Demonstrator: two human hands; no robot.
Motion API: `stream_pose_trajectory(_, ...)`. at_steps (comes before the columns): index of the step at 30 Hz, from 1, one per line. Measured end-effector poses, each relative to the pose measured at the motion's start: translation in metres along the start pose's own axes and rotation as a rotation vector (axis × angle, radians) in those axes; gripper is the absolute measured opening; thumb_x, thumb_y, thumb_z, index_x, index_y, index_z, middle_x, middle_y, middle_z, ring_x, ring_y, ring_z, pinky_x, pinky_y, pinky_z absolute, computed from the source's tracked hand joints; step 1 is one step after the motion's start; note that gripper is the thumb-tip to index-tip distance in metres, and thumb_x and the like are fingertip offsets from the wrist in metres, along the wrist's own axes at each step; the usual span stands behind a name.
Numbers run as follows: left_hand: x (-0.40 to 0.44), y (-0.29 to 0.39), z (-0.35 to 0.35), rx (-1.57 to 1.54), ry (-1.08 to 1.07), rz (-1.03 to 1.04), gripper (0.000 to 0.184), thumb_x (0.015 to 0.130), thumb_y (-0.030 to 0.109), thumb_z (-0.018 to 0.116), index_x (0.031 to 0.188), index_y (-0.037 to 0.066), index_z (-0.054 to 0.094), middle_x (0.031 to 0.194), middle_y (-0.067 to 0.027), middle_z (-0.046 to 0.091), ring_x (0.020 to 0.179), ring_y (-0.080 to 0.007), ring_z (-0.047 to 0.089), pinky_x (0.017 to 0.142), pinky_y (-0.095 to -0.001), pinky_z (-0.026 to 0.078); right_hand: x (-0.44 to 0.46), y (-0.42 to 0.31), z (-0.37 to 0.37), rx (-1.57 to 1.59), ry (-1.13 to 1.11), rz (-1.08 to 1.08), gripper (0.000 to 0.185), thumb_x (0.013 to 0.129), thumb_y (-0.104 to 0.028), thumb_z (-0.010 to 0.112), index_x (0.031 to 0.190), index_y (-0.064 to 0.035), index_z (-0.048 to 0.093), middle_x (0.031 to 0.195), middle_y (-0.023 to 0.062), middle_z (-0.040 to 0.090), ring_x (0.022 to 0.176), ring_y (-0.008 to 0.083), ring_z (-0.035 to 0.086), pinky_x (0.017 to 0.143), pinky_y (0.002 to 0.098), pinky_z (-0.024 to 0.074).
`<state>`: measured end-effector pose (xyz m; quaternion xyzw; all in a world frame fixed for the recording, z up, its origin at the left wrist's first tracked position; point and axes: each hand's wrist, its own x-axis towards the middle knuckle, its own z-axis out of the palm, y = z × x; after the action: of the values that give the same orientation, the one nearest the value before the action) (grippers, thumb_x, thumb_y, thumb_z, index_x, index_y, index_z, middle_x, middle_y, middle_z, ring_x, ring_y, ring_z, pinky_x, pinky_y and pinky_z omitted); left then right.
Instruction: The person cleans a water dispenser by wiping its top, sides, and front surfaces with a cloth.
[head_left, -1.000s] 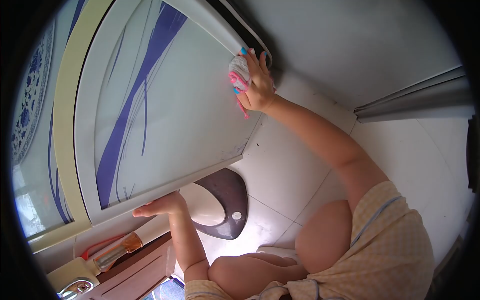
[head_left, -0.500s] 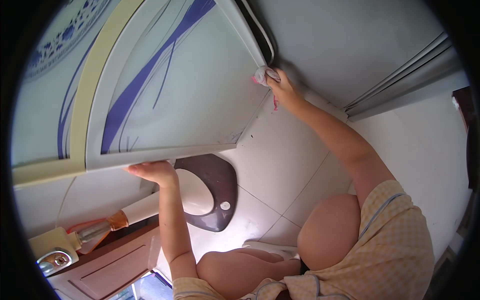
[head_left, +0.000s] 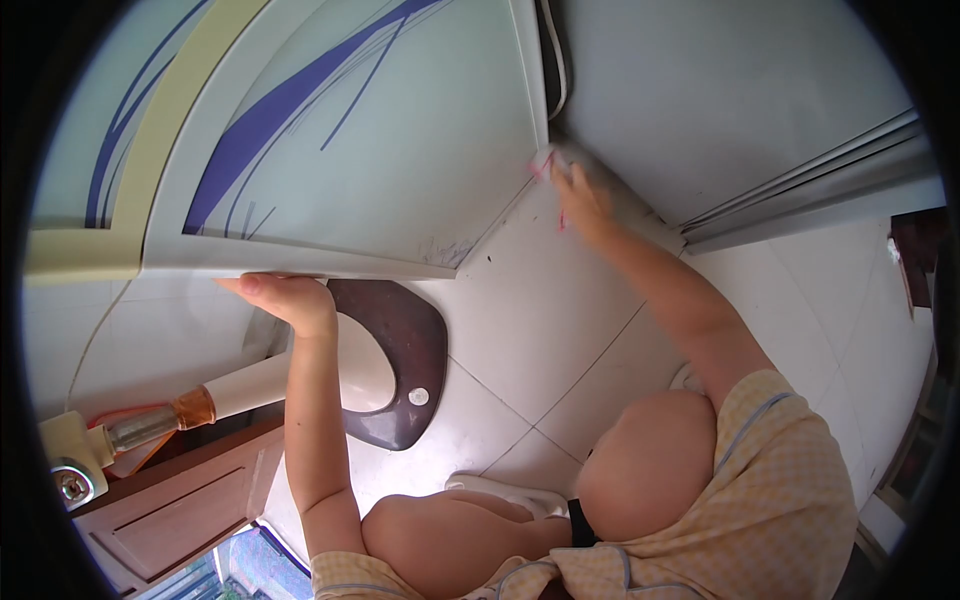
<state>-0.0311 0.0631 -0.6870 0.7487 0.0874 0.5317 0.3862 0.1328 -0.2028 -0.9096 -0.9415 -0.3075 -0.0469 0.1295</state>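
Note:
My left hand (head_left: 290, 302) lies under the lower edge of a white-framed glass door (head_left: 380, 130) with purple curved stripes. Its fingers are stretched along the frame, pressed against it. My right hand (head_left: 588, 205), somewhat blurred, is closed around a whitish cloth (head_left: 544, 162) with pink trim. The cloth is at the door's far right side, close to where it meets a grey panel (head_left: 730, 100). Part of the cloth is hidden by my fingers. Dark smudges show near the door's lower right corner.
Below the door, a dark scale-like base (head_left: 420, 335) stands on the tiled floor (head_left: 520, 340). A cream tube (head_left: 250, 383) runs left from it. A brown wooden cabinet door (head_left: 185, 480) is at lower left. A white cord (head_left: 555, 60) hangs behind the door.
The door and floor sit a little higher and further left in view as my head shifts. My right hand and cloth have moved slightly down along the door's side. Left hand stays on the frame.

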Motion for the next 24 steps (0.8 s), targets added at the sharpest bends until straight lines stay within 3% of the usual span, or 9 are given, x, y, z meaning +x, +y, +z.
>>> stream_pose_trajectory(2, -0.001, -0.006, 0.0, 0.07, 0.094, 0.028, 0.077, 0.084, 0.068, 0.025, 0.109, -0.003, 0.038, 0.108, -0.0131, 0.042, 0.102, -0.0197, 0.042, 0.09, -0.0342, 0.033, 0.018, 0.008, -0.015, 0.058, 0.203, 0.158, 0.039, 0.082, -0.012, 0.048, 0.12, -0.0161, 0.043, 0.097, 0.0121, 0.047, 0.074, 0.0313, 0.058, 0.06, 0.0429, 0.0503)
stream_pose_trajectory(7, 0.002, 0.0, 0.006, -0.09, 0.069, 0.036, 0.071, 0.086, 0.064, 0.025, 0.113, -0.001, 0.036, 0.114, -0.0122, 0.041, 0.107, -0.02, 0.042, 0.091, -0.0349, 0.035, 0.033, 0.018, -0.029, 0.2, 0.217, 0.041, 0.024, 0.079, -0.018, 0.056, 0.101, -0.0091, 0.051, 0.094, 0.014, 0.047, 0.073, 0.0329, 0.055, 0.062, 0.0421, 0.0475)
stream_pose_trajectory(9, 0.002, 0.002, 0.007, -0.089, 0.014, 0.059, 0.071, 0.087, 0.064, 0.026, 0.114, 0.0, 0.036, 0.115, -0.0118, 0.041, 0.108, -0.0201, 0.042, 0.091, -0.035, 0.036, 0.023, 0.016, -0.011, 0.594, 0.405, 0.15, 0.02, 0.078, -0.02, 0.058, 0.092, -0.0056, 0.054, 0.091, 0.0148, 0.048, 0.07, 0.0328, 0.054, 0.062, 0.0389, 0.0455)
stream_pose_trajectory(11, 0.002, 0.002, 0.01, -0.127, 0.081, 0.052, 0.071, 0.087, 0.064, 0.025, 0.115, 0.0, 0.036, 0.116, -0.0116, 0.042, 0.108, -0.0204, 0.044, 0.09, -0.0346, 0.038, 0.023, 0.023, 0.002, 0.693, 0.416, 0.252, 0.018, 0.078, -0.018, 0.06, 0.087, -0.0035, 0.054, 0.093, 0.0126, 0.05, 0.07, 0.0269, 0.054, 0.062, 0.0356, 0.0435)
stream_pose_trajectory(13, 0.002, -0.001, 0.003, -0.099, 0.033, 0.013, 0.079, 0.083, 0.068, 0.025, 0.123, 0.001, 0.031, 0.125, -0.0118, 0.036, 0.115, -0.022, 0.038, 0.095, -0.0354, 0.035, 0.023, 0.026, 0.004, 1.222, 0.134, 0.456, 0.018, 0.077, -0.015, 0.061, 0.087, -0.0028, 0.053, 0.096, 0.011, 0.051, 0.077, 0.0208, 0.053, 0.066, 0.033, 0.0428)
stream_pose_trajectory(14, 0.002, -0.002, 0.001, -0.074, -0.013, -0.025, 0.087, 0.08, 0.073, 0.026, 0.13, 0.002, 0.027, 0.135, -0.012, 0.03, 0.123, -0.0236, 0.033, 0.099, -0.0363, 0.033, 0.023, 0.025, 0.005, 1.222, 0.133, 0.455, 0.018, 0.077, -0.015, 0.061, 0.087, -0.0028, 0.053, 0.096, 0.011, 0.051, 0.077, 0.0208, 0.053, 0.066, 0.033, 0.0428)
stream_pose_trajectory(17, 0.002, 0.0, 0.002, -0.098, -0.014, -0.043, 0.087, 0.08, 0.073, 0.025, 0.129, 0.001, 0.029, 0.133, -0.0121, 0.033, 0.121, -0.0232, 0.035, 0.099, -0.0362, 0.034, 0.024, 0.017, 0.007, 1.158, 0.288, 0.324, 0.021, 0.075, -0.01, 0.063, 0.09, -0.0028, 0.051, 0.091, 0.0088, 0.053, 0.08, 0.0167, 0.053, 0.07, 0.0298, 0.0427)
stream_pose_trajectory(19, 0.002, 0.0, 0.003, -0.067, 0.0, -0.012, 0.086, 0.08, 0.073, 0.025, 0.129, 0.002, 0.03, 0.131, -0.0119, 0.034, 0.12, -0.0228, 0.036, 0.098, -0.036, 0.034, 0.031, 0.009, 0.002, 1.072, 0.606, 0.201, 0.028, 0.073, -0.007, 0.064, 0.096, -0.0044, 0.049, 0.083, 0.0073, 0.055, 0.081, 0.0186, 0.056, 0.073, 0.0285, 0.0442)
stream_pose_trajectory(24, 0.002, 0.002, 0.005, -0.064, 0.045, 0.001, 0.085, 0.08, 0.072, 0.025, 0.126, 0.002, 0.034, 0.128, -0.0106, 0.037, 0.118, -0.0213, 0.037, 0.097, -0.0355, 0.035, 0.039, -0.001, -0.021, 1.006, 0.542, 0.183, 0.031, 0.072, -0.006, 0.064, 0.098, -0.0061, 0.049, 0.083, 0.0088, 0.058, 0.083, 0.0245, 0.058, 0.073, 0.0322, 0.0461)
